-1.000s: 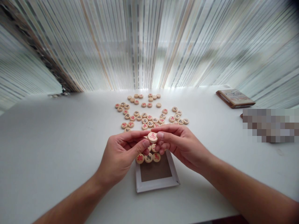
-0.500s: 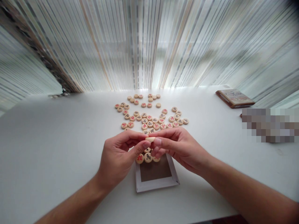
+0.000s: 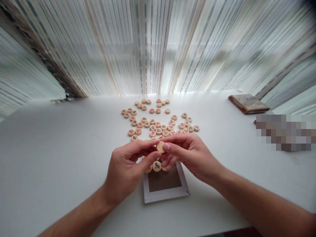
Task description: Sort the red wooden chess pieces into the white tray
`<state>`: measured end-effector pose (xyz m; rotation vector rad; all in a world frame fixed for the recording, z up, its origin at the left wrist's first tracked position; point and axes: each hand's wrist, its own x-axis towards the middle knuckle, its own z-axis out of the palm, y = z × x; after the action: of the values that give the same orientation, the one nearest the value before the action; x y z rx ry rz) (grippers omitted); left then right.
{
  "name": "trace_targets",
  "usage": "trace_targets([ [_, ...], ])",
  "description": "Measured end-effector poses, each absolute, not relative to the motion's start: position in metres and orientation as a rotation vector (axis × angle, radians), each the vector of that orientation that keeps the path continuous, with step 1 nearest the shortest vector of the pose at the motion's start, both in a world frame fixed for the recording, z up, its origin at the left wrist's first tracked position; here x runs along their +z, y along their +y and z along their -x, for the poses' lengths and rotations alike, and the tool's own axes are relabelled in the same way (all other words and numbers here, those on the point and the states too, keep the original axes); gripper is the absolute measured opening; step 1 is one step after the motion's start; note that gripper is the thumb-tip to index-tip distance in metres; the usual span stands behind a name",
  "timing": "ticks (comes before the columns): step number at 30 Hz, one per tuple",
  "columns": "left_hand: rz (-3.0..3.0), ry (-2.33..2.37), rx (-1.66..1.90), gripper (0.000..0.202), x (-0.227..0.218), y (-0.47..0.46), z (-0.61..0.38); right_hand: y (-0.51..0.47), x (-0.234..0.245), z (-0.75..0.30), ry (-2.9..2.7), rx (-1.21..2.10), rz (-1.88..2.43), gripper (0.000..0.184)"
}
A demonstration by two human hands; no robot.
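Note:
Both of my hands meet above a shallow white box [image 3: 185, 190] with a brown bottom. My right hand [image 3: 190, 156] pinches a round wooden chess piece [image 3: 160, 146] between thumb and forefinger, its blank side towards me. My left hand [image 3: 128, 168] has its fingers curled round the same piece from the left, the thumb just below it. Under the hands, a few pieces [image 3: 156, 166] lie in the box's far end; one shows a black character. Several more pieces [image 3: 158, 123] with red or black characters lie scattered on the white table [image 3: 61, 148] beyond.
A brown flat box [image 3: 248, 103] lies at the table's far right. Below it is a blurred-out patch [image 3: 283, 131]. Striped curtains hang behind the table's far edge. The near table edge runs just below my forearms.
The piece, held face up with a red character a second ago, turned edge-on and now shows its blank side. My left thumb has slid lower, over the pieces in the box.

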<state>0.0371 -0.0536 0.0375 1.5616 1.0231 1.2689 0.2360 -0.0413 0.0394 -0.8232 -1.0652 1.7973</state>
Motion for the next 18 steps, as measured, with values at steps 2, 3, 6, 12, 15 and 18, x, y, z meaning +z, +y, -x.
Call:
trace_targets([
  [2,-1.528,1.024,1.259,0.024,0.0381,-0.0532,-0.0371,-0.041,0.0394,-0.2364,-1.058,1.817,0.832,0.039],
  [3,-1.516,1.02,1.256,0.025,0.0382,-0.0531,-0.037,-0.041,0.0393,-0.2364,-1.06,1.823,0.833,0.04],
  [6,-1.507,1.0,1.24,0.026,0.0374,-0.0537,-0.0367,-0.0411,0.0386,-0.2363,-1.068,1.836,0.821,0.042],
  [12,-1.624,0.927,1.205,0.026,0.0331,-0.0553,-0.0354,-0.0421,0.0382,-0.2357,-1.083,1.827,0.861,0.041],
  [15,-1.702,0.905,1.192,0.027,0.0322,-0.0558,-0.0346,-0.0433,0.0392,-0.2358,-1.101,1.803,0.913,0.038],
  [18,-1.708,0.887,1.172,0.027,0.0323,-0.056,-0.0343,-0.0444,0.04,-0.2357,-1.118,1.79,0.91,0.035],
])
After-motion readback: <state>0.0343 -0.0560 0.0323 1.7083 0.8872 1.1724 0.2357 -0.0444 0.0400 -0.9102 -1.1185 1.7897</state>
